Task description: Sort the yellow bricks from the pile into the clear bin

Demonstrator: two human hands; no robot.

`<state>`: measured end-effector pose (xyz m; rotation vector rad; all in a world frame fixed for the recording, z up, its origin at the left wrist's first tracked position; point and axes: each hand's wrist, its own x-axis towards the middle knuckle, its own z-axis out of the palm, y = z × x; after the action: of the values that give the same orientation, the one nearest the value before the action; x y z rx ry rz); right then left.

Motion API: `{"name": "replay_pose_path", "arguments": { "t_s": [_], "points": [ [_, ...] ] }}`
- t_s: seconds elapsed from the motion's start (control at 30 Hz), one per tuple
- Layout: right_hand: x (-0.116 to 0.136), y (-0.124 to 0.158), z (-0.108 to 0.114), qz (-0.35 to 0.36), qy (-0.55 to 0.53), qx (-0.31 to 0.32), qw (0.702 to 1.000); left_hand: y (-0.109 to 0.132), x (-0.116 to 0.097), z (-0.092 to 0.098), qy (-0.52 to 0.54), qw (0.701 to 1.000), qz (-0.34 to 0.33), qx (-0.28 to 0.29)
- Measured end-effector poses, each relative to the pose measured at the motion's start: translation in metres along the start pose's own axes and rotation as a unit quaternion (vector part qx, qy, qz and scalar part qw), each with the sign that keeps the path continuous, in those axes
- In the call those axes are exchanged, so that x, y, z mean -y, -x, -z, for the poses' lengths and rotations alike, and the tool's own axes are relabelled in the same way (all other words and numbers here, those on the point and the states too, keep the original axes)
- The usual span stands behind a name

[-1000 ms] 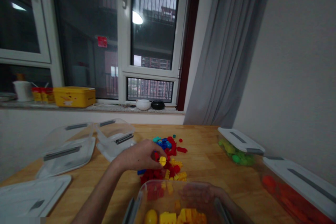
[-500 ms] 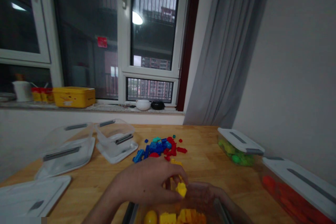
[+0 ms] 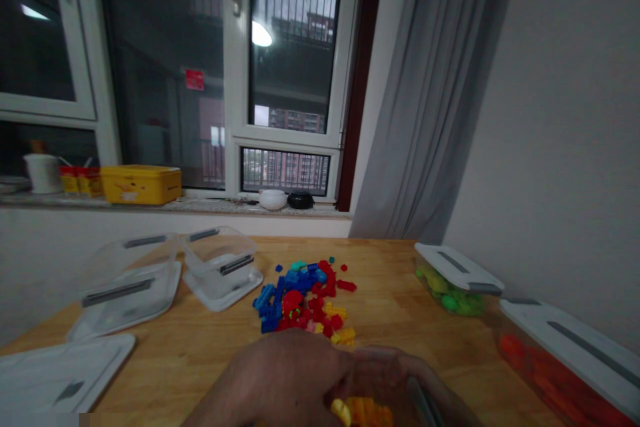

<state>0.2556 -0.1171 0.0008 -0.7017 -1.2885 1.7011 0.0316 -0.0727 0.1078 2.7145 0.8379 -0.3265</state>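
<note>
My left hand (image 3: 285,380) hangs low over a transparent plastic box (image 3: 425,407) at the bottom edge of the view, its fingers curled down and hidden. No brick shows in that hand. My right hand (image 3: 395,373) wraps the far side of the same box. Yellow and orange building bricks (image 3: 363,411) lie inside, partly hidden by my hands. Beyond them, a loose pile of red, blue and yellow plastic bricks (image 3: 300,300) sits on the wooden table (image 3: 390,260), apart from both hands.
Lidded boxes of green bricks (image 3: 450,283) and red bricks (image 3: 565,360) stand along the wall on the right. Two transparent boxes (image 3: 125,287) (image 3: 220,267) and a white lid (image 3: 60,373) lie on the left. A window sill runs behind the table.
My left hand has moved from the pile to over the box, and the yellow brick it held is no longer visible. More of the pile now shows.
</note>
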Motion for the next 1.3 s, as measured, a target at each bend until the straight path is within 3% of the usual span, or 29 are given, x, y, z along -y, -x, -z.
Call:
{"name": "replay_pose_path", "arguments": {
  "t_s": [0.23, 0.43, 0.57, 0.67, 0.87, 1.03, 1.3],
  "points": [
    [-0.001, -0.002, -0.003, 0.028, 0.01, 0.013, 0.999, -0.003, -0.001, 0.0, -0.007, 1.0, 0.001, 0.015],
    [-0.008, 0.02, 0.002, 0.064, 0.057, -0.053, 0.995, -0.002, 0.004, -0.002, 0.009, 1.0, -0.007, 0.014],
    [-0.013, 0.012, 0.009, 0.048, 0.065, -0.085, 0.993, 0.002, 0.009, 0.003, 0.054, 0.996, -0.042, -0.054],
    [-0.011, -0.002, 0.013, -0.008, 0.041, -0.069, 0.997, 0.004, 0.017, 0.011, 0.107, 0.987, -0.066, -0.097],
    [-0.007, -0.001, 0.012, -0.037, 0.017, -0.057, 0.998, -0.019, 0.059, 0.016, 0.143, 0.967, -0.051, -0.204],
    [-0.006, -0.008, 0.003, -0.053, 0.002, -0.029, 0.998, -0.055, 0.1, 0.0, 0.122, 0.965, 0.003, -0.234],
    [0.008, -0.003, 0.005, -0.043, 0.002, -0.067, 0.997, -0.106, 0.135, -0.048, 0.108, 0.981, 0.03, -0.157]
  ]
}}
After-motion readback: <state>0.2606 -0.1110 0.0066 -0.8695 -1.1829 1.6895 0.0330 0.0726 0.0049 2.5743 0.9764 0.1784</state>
